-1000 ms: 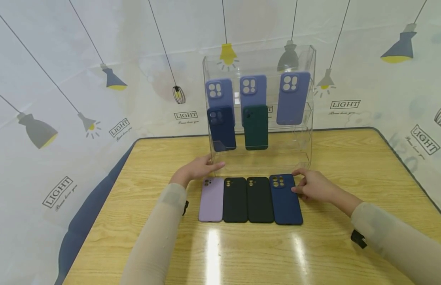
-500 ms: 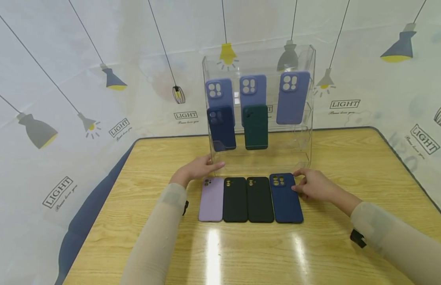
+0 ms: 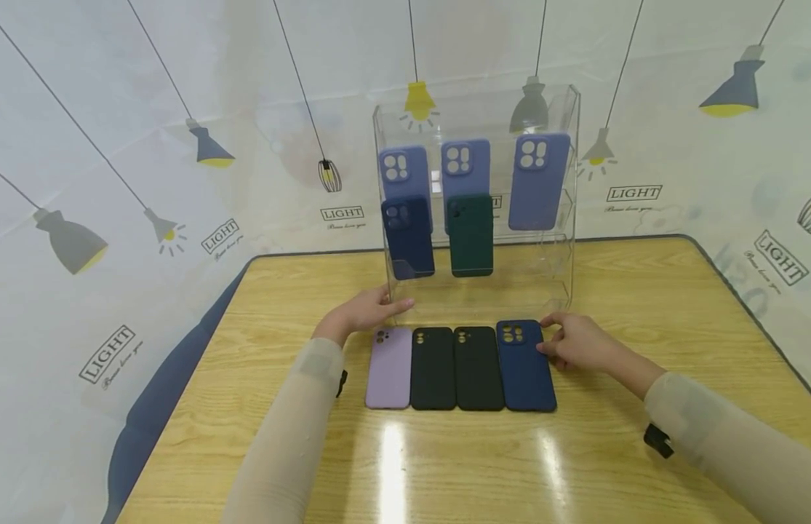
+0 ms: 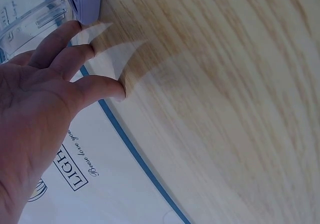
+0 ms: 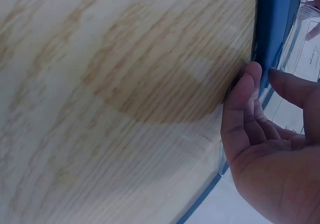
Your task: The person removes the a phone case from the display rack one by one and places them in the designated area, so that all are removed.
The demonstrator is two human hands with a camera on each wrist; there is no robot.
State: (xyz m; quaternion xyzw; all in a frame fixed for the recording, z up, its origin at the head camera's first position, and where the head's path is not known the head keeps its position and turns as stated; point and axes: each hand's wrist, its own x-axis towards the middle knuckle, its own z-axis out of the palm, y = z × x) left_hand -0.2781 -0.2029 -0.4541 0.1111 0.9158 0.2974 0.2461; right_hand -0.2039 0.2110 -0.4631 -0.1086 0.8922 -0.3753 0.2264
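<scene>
Four-in-a-row phone cases lie flat: a lilac phone case (image 3: 388, 371), two black phone cases (image 3: 433, 371) and a dark blue phone case (image 3: 528, 375) on the right. My right hand (image 3: 582, 342) pinches that blue case at its upper right corner and side edge; the right wrist view shows curled fingertips (image 5: 250, 76) against its edge. Behind the row stands a clear acrylic display stand (image 3: 529, 291). By its lower left corner is my left hand (image 3: 362, 309), thumb stretched across the corner, other fingers partly hidden. In the left wrist view those fingers look loose and spread, near the lilac case (image 4: 85, 1).
On the stand's upper tier are three periwinkle phone cases (image 3: 541, 182). A navy phone case (image 3: 410, 240) and a dark green phone case (image 3: 470, 236) sit on the tier below. The wooden table (image 3: 300, 451) meets a lamp-printed backdrop (image 3: 261, 145) at its far edge.
The dark blue phone case has shifted very slightly away from me, its lower edge now closer to level with the black cases. My left hand has stayed in place.
</scene>
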